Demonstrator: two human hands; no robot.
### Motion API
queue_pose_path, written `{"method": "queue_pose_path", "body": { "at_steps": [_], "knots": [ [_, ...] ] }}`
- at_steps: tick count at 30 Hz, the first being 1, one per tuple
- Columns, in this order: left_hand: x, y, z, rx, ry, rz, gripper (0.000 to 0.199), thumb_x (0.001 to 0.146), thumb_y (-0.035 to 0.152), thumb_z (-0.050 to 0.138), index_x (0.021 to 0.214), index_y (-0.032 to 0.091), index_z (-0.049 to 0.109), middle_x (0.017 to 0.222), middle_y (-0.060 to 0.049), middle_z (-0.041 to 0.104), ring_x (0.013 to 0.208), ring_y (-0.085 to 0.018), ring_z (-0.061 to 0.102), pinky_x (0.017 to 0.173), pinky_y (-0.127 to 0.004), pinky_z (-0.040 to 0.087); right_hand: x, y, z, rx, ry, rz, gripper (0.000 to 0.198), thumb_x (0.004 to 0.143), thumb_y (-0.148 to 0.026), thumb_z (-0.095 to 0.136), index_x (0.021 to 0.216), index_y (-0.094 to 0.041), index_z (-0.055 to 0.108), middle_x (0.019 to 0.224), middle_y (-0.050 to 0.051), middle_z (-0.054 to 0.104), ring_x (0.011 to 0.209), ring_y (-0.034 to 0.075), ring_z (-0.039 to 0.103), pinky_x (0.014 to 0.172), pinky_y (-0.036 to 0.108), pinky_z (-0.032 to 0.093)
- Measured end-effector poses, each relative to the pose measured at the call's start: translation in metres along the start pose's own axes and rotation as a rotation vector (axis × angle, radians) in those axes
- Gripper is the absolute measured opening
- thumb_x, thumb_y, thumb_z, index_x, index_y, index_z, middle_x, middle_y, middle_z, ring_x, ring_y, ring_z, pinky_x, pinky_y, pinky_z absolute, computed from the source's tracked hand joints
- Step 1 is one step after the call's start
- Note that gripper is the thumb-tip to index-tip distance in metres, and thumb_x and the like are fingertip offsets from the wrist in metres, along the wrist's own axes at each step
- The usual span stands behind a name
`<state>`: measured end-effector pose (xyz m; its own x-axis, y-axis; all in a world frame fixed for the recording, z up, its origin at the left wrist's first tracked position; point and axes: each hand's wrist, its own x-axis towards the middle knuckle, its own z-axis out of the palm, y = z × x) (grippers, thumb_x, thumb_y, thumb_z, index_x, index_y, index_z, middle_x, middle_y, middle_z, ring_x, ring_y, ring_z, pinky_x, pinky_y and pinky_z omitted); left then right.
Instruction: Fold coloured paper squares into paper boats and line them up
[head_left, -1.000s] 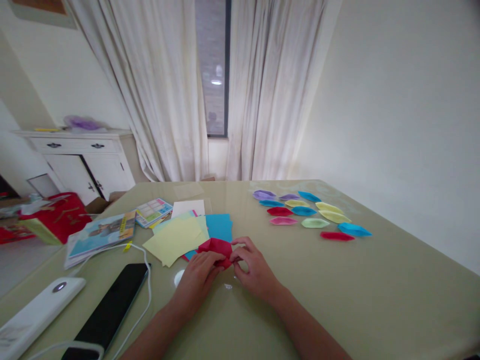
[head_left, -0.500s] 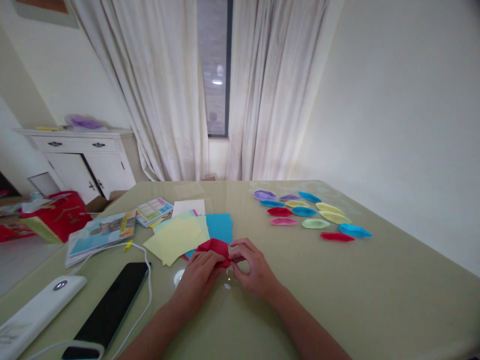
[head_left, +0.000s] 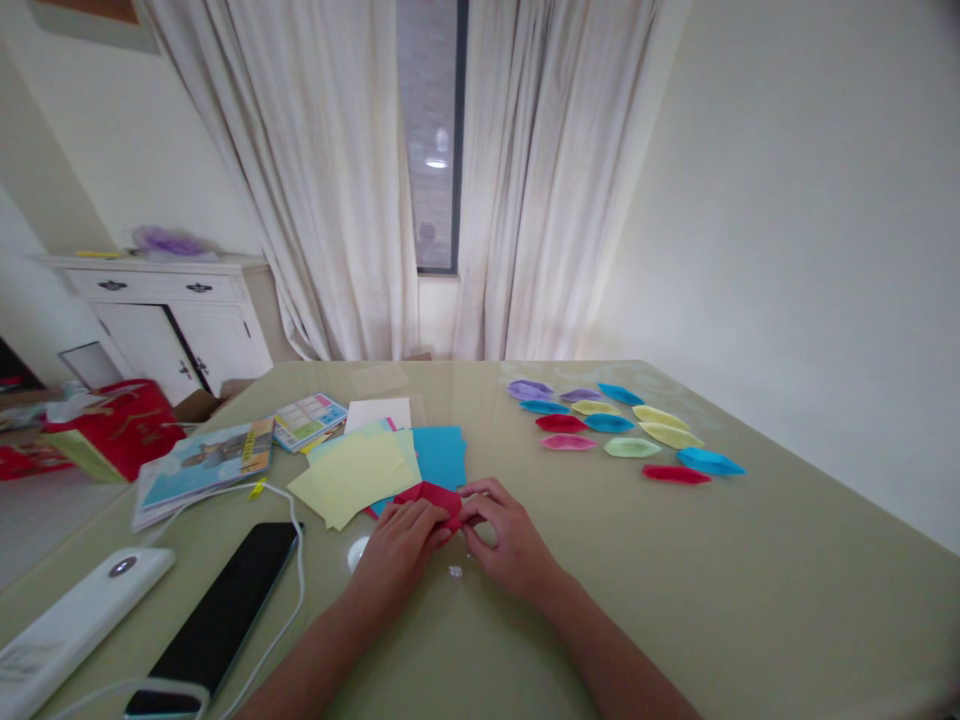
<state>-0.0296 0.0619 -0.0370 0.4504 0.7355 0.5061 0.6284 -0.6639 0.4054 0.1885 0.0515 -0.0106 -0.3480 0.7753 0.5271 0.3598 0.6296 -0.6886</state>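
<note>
While pale curtains [head_left: 330, 170] hang on both sides of a narrow window [head_left: 429, 130], a glossy, pale green counter [head_left: 712, 600] stretches toward them, with a plain white wall [head_left: 810, 230] along its right side. Near the middle of the counter, in front of the loose sheets, is a piece of folded red paper [head_left: 427, 493]; the left hand [head_left: 405, 545] grips it from the left with its fingers laid across the near part, and the right hand [head_left: 510, 535] pinches its right end between thumb and fingertips. Yellow sheets [head_left: 356, 480] overlap blue sheets [head_left: 442, 455] just beyond, with a white sheet [head_left: 379, 414] farther back. Folded paper shapes [head_left: 631, 447] in purple, blue, yellow, red, pink and green lie grouped on the right half, well apart from the hands. To the left are a picture-covered booklet [head_left: 202, 465], a dark phone [head_left: 225, 610], a white device [head_left: 82, 625] and a white cable [head_left: 301, 560] that curves around the phone. Beyond the counter's left edge, a red bag [head_left: 146, 435] sits low near a white cabinet [head_left: 217, 345] with 2 drawer handles, and a crumpled purple bag [head_left: 169, 240] rests on top.
</note>
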Motion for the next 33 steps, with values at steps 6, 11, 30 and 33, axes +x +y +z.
{"method": "queue_pose_path", "body": {
  "at_steps": [6,11,30,33],
  "knots": [
    [0.000,0.006,-0.005,-0.052,-0.011,-0.012,0.039,0.115,0.045,0.035,0.107,0.026,0.068,0.103,-0.003,0.077,0.096,-0.025,0.070,0.090,-0.040,0.045,0.001,-0.001,0.003,0.051,0.027,-0.016,0.026,0.087,-0.001,0.063,0.101,-0.021,0.071,0.119,0.012,0.066,0.105,0.023,0.072,0.091,0.038,0.064],
    [0.000,0.013,-0.008,-0.101,0.015,-0.052,0.042,0.115,0.042,0.032,0.096,0.024,0.065,0.091,-0.004,0.072,0.084,-0.024,0.064,0.080,-0.038,0.044,0.001,-0.006,0.007,0.126,0.051,-0.024,0.021,0.089,-0.007,0.066,0.104,-0.020,0.072,0.116,0.011,0.066,0.098,0.021,0.074,0.084,0.034,0.066],
    [-0.001,0.033,-0.014,-0.225,0.150,-0.152,0.043,0.114,0.042,0.033,0.085,0.025,0.059,0.081,-0.002,0.063,0.081,-0.024,0.057,0.078,-0.037,0.041,0.001,-0.020,0.005,0.281,-0.009,0.080,0.006,0.091,-0.022,0.074,0.094,-0.021,0.079,0.122,0.010,0.068,0.094,0.018,0.067,0.076,0.029,0.056],
    [-0.001,0.031,-0.013,-0.211,0.162,-0.146,0.044,0.115,0.041,0.030,0.089,0.024,0.061,0.084,-0.003,0.064,0.083,-0.025,0.057,0.080,-0.039,0.040,0.001,-0.021,0.008,0.306,-0.049,0.123,0.011,0.092,-0.024,0.073,0.100,-0.023,0.081,0.128,0.010,0.065,0.101,0.019,0.067,0.078,0.030,0.056]
  ]
}}
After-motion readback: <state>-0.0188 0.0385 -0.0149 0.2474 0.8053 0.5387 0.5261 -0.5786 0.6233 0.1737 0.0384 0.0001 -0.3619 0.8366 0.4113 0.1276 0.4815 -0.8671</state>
